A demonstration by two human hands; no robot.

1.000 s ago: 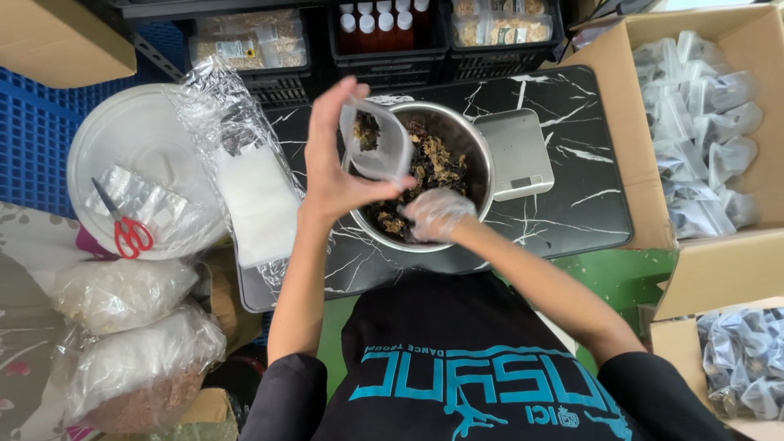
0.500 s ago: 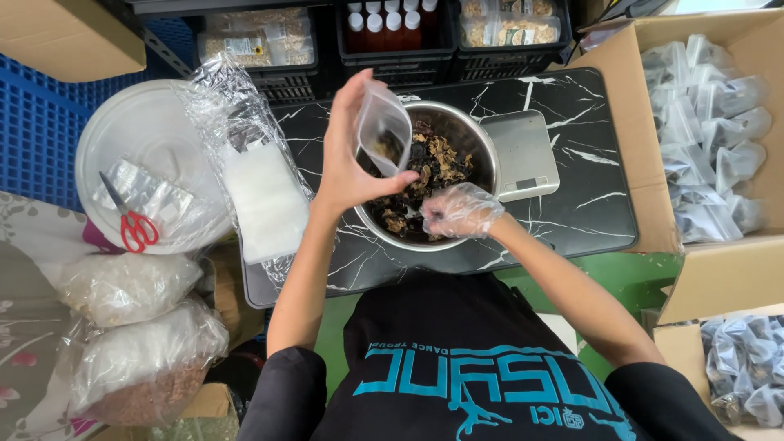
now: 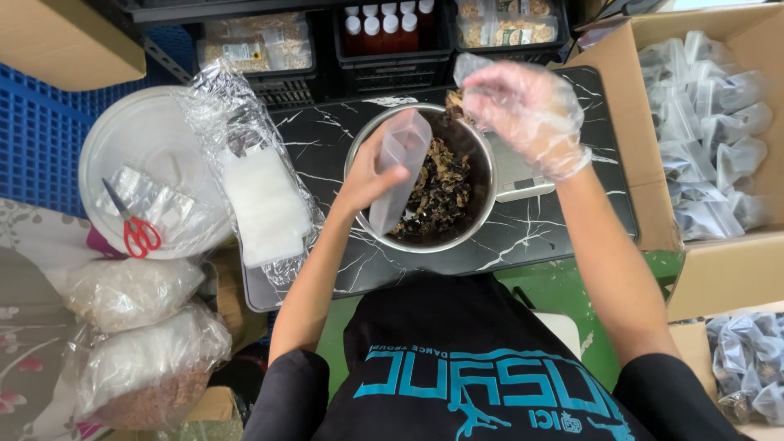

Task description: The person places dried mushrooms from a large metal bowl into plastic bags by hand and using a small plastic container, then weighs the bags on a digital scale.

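My left hand (image 3: 369, 175) grips a small clear plastic pouch (image 3: 400, 167), held upright over a steel bowl (image 3: 359, 147) of dark dried fungus pieces (image 3: 441, 192). My right hand (image 3: 527, 106), in a thin clear glove, is raised above the bowl's far right rim with a pinch of the dried pieces (image 3: 454, 102) between its fingers. Under the bowl, a small grey scale (image 3: 523, 175) sits on the black marble-patterned board (image 3: 555, 237).
A sleeve of empty clear pouches (image 3: 261, 204) lies left of the bowl. Red-handled scissors (image 3: 135, 229) rest on a white round lid (image 3: 139, 139). Filled bags fill cardboard boxes at right (image 3: 702, 131). Bulk bags (image 3: 139, 359) lie lower left; black crates (image 3: 384, 41) stand behind.
My right hand rose out of the bowl with a pinch of dried pieces and now hovers above the far rim. The pouch in my left hand dropped lower over the bowl.
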